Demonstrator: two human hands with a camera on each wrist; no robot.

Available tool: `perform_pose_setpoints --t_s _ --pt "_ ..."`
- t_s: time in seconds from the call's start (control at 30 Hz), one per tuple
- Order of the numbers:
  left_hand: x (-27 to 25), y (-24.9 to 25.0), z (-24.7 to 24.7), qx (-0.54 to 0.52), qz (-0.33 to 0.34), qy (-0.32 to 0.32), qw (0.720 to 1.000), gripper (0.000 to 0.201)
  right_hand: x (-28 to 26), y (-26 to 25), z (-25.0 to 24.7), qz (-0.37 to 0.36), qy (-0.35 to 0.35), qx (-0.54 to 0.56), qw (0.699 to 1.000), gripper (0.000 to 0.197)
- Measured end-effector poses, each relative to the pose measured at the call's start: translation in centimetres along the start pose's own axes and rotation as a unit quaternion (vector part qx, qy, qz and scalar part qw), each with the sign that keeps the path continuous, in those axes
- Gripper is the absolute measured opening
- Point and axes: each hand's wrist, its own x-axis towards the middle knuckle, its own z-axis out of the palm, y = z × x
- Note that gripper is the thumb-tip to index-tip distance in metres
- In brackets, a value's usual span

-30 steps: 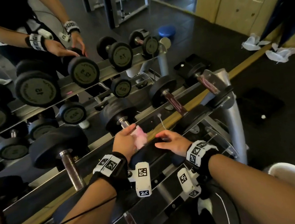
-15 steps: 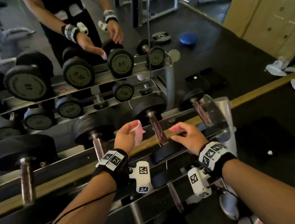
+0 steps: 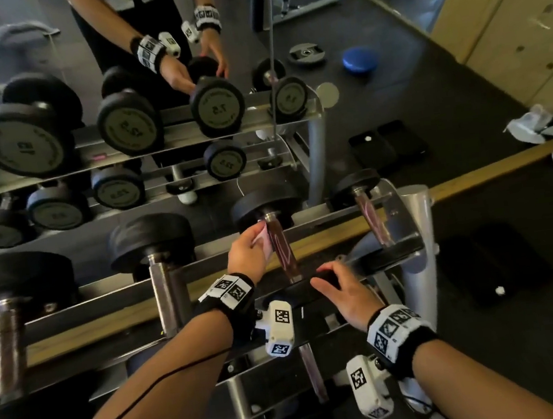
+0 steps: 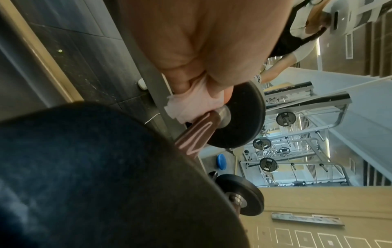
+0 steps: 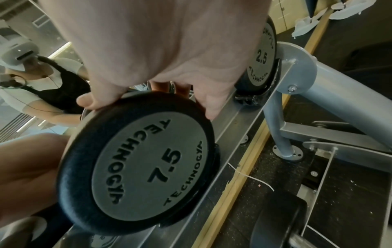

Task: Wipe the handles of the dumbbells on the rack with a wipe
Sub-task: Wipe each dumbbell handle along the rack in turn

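My left hand (image 3: pixel 247 255) pinches the pink wipe (image 3: pixel 262 242) between thumb and fingers and sets it against the far end of the 7.5 dumbbell's handle (image 3: pixel 281 248), right where the metal collar meets the far weight (the left wrist view shows the wipe (image 4: pixel 186 107) bunched under my thumb and touching the brown grip (image 4: pixel 195 132)). I judge that I start there so one pull toward me covers the whole grip.

My right hand (image 3: pixel 341 293) lies over the top of the near weight (image 5: pixel 137 161), fingers curled over its rim and thumb on the other side; I hold it so the dumbbell cannot roll in its cradle while I rub.

The rack (image 3: pixel 415 228) is the only holder here: its top tier carries dumbbells lying front to back, each handle bridging the two rails. The 2.5 dumbbell (image 3: pixel 370 212) sits just to the right, a heavier one (image 3: pixel 156 257) to the left, and another tier below holds more, mostly hidden. The mirror behind repeats it all. Its pink scribbles show the handle is not yet wiped.
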Motion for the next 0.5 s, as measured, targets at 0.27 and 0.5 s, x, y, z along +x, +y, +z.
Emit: perform_pose_setpoints --t_s 0.27,0.5 --pt "-0.7 -0.4 -0.1 -0.020 -0.010 -0.052 0.998 0.033 0.2 0.5 0.3 0.018 -0.014 0.034 0.999 0.034" --pt "-3.2 -0.5 -1.3 -0.100 -0.056 -0.135 0.984 0.030 -0.1 0.2 0.3 0.019 -0.018 0.047 0.999 0.029"
